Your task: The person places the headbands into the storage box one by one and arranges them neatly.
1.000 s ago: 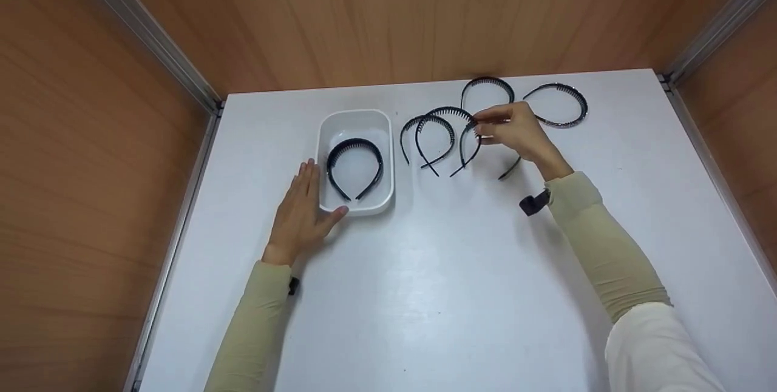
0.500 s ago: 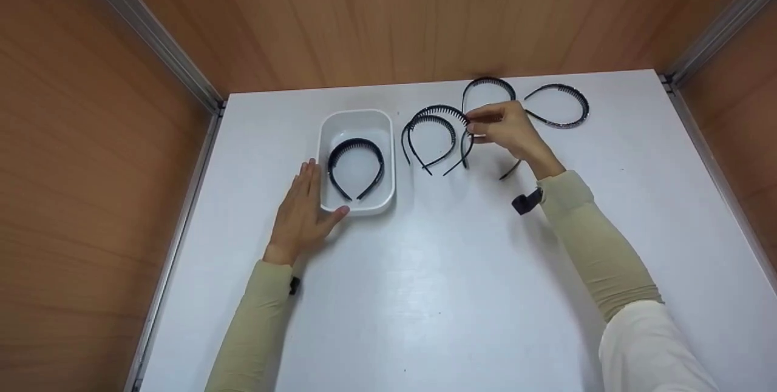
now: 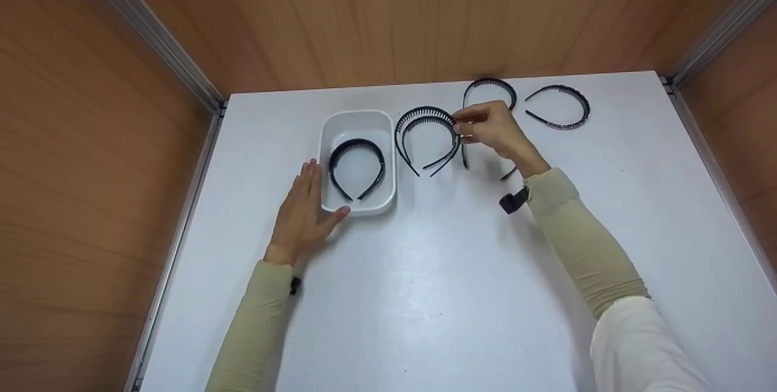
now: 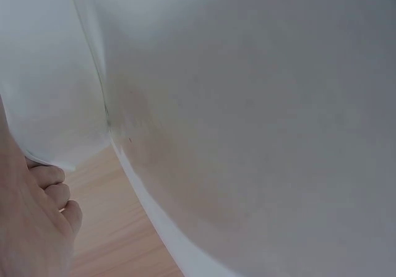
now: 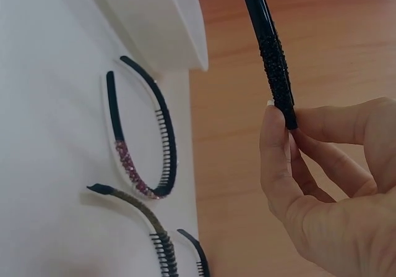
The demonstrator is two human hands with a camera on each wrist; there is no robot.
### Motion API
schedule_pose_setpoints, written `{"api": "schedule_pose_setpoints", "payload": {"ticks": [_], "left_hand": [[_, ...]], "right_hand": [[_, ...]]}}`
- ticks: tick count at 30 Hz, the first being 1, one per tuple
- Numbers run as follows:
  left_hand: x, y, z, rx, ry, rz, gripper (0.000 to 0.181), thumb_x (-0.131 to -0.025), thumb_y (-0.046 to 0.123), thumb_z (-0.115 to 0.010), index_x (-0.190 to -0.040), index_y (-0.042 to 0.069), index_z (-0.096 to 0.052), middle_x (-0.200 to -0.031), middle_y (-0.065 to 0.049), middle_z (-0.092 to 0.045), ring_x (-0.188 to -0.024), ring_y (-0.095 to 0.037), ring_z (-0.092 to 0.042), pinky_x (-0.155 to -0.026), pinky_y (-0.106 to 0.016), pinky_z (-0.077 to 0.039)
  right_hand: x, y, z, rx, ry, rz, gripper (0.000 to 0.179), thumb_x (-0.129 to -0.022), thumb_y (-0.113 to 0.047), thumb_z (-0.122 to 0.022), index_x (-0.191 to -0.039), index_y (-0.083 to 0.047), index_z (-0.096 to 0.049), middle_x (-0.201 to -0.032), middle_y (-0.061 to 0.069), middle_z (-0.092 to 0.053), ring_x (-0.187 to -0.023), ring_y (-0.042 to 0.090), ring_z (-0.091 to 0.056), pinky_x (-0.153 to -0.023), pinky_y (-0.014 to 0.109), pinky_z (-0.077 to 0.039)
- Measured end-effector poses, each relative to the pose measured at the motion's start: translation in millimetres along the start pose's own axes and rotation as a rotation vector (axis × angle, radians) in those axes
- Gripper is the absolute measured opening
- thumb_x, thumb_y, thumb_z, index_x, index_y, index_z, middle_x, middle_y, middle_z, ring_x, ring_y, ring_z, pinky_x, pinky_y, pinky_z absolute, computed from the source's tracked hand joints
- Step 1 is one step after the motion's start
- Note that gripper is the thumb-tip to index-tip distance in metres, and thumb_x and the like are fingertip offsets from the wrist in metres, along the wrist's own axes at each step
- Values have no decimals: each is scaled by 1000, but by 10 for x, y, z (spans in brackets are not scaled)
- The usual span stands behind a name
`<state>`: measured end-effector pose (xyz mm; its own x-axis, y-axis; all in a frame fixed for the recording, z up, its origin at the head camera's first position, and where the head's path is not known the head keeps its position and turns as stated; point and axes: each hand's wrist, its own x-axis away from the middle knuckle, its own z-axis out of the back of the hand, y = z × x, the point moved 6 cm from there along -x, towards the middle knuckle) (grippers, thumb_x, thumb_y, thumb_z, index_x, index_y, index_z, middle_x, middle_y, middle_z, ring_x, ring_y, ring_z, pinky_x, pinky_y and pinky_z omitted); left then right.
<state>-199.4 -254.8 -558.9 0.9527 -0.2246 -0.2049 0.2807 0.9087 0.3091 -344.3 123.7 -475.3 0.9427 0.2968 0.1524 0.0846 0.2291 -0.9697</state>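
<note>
My right hand [image 3: 495,128] pinches a black toothed headband [image 3: 403,122] between thumb and fingers, raised above the table. In the right wrist view the held headband [image 5: 272,60] has a rough, dark glittery band. Behind it in the head view, a second headband [image 3: 445,158] lies on the table. My left hand [image 3: 297,210] rests with straight fingers along the left side of a white plastic box [image 3: 388,192], its thumb by the near corner. In the box lies a black headband [image 3: 358,144]. The left wrist view shows the hand [image 4: 37,221] beside pale surfaces.
Farther right, a headband [image 3: 491,81] lies partly hidden behind my right hand. Another headband [image 3: 567,125] lies near the table's back right; a pink-glitter headband [image 5: 130,166] shows in the right wrist view. Wooden panels [image 3: 388,22] surround the white table [image 3: 394,295].
My right hand has moved left with the held headband, which now overlaps the one lying on the table closer to the box. My left hand and the box stay in place.
</note>
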Motion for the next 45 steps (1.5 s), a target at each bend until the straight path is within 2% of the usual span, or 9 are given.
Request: {"api": "schedule_pose_setpoints", "payload": {"ticks": [11,18,33,45], "left_hand": [[-21,6,-11,-8,-27,6,110,-100,68,-60,-169,-4,-14,-178,-23,-14,-167,-35,-10,-137,-45,-13],[-26,-8,-7,-5,-28,4,109,-100,67,-60,-169,-4,-14,-178,-23,-14,-167,-35,-10,-137,-45,-12],[-11,-11,3,2,3,-8,110,-99,67,-62,-168,-6,-17,-177,-24,-16,-166,-37,-14,-136,-49,-17],[16,-38,24,-4,-20,2,109,-100,66,-62,-168,-5,-15,-177,-25,-15,-166,-37,-13,-137,-48,-14]], "right_hand": [[-61,-10,-204,-23,-15,-15,32,-97,4,-73,-129,6,-74,-115,11,-69,-91,13,-73,-87,32,-66],[-119,-41,-389,-65,-37,-8,32,-97,5,-72,-129,9,-72,-117,14,-66,-91,14,-71,-86,31,-66],[-233,-78,-710,-24,-50,2,29,-97,2,-73,-127,3,-75,-117,14,-69,-96,17,-72,-86,30,-66],[-370,-125,-1002,-4,-53,-12,27,-97,3,-72,-124,2,-77,-112,13,-69,-92,16,-72,-86,30,-66]]}}
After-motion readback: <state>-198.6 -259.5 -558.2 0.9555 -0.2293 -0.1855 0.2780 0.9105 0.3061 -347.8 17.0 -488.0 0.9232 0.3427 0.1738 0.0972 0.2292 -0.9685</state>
